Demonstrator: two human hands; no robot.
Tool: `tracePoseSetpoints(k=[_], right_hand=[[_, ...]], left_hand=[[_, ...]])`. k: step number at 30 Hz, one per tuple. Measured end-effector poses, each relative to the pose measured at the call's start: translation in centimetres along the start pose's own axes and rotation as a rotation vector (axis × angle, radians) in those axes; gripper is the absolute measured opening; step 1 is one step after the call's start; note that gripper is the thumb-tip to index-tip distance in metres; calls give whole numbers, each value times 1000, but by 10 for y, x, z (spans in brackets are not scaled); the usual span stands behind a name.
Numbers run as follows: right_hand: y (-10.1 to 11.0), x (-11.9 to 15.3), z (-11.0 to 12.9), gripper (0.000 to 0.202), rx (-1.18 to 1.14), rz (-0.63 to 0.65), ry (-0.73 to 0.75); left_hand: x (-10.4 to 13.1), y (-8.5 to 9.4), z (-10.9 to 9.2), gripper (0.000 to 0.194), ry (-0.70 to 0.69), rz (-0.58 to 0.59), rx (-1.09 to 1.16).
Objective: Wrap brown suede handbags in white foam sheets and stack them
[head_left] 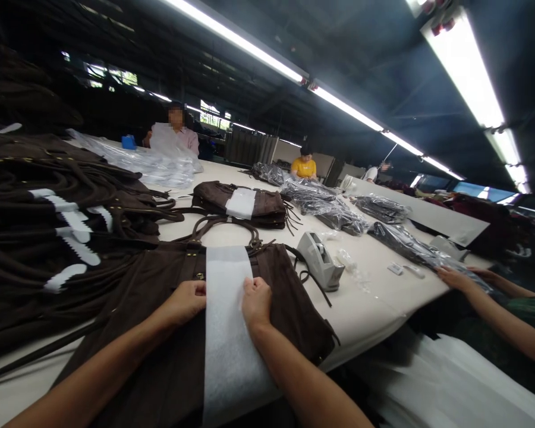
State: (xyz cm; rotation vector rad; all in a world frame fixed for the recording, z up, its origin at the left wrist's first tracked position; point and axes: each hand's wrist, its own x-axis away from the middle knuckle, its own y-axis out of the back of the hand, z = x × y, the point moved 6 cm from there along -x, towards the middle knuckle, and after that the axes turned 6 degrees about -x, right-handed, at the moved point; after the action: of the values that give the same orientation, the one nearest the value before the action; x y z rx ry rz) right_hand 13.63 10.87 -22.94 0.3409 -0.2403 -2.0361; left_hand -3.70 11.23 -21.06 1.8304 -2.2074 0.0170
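A dark brown handbag (169, 339) lies flat on the table in front of me, its looped handles pointing away. Down its middle runs a white paper strip (229, 345), which hangs toward the near edge. My left hand (186, 302) pinches the strip's left edge, fingers curled. On the opposite edge, my right hand (256, 297) grips the strip between thumb and fingers. Just beyond lies a folded brown bag (205, 196) with a white band (241, 203) around it. A grey tape dispenser (318, 261) stands right of the handles.
Stacked brown bags (49, 238) with white tags fill the left side. Plastic sleeves (147, 160) lie behind them. Plastic-wrapped bags (325, 205) line the far right side. At right, a co-worker's hands (457, 278) touch a wrapped bag. White sheets (437, 374) sit below the table edge.
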Motion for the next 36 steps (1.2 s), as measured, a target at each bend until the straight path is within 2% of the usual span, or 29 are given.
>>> tracePoseSetpoints(k=[4, 8, 14, 18, 24, 30, 34, 36], right_hand=[[4, 5, 17, 18, 220, -20, 46], [8, 13, 23, 17, 458, -8, 42], [11, 21, 38, 9, 611, -44, 208], [7, 20, 37, 17, 739, 49, 141], [3, 16, 35, 17, 743, 148, 51], [6, 16, 32, 17, 582, 86, -38], [0, 16, 32, 17, 623, 102, -3], [-5, 16, 33, 18, 671, 130, 46]], left_hand=[[1, 2, 4, 25, 20, -12, -23], [3, 3, 7, 31, 50, -24, -33], [-1, 4, 14, 36, 58, -28, -18], [-2, 7, 14, 32, 62, -27, -17], [3, 15, 5, 32, 90, 19, -50], [1, 8, 7, 40, 77, -1, -158], [1, 15, 7, 42, 53, -14, -250], [7, 22, 3, 46, 33, -90, -316]])
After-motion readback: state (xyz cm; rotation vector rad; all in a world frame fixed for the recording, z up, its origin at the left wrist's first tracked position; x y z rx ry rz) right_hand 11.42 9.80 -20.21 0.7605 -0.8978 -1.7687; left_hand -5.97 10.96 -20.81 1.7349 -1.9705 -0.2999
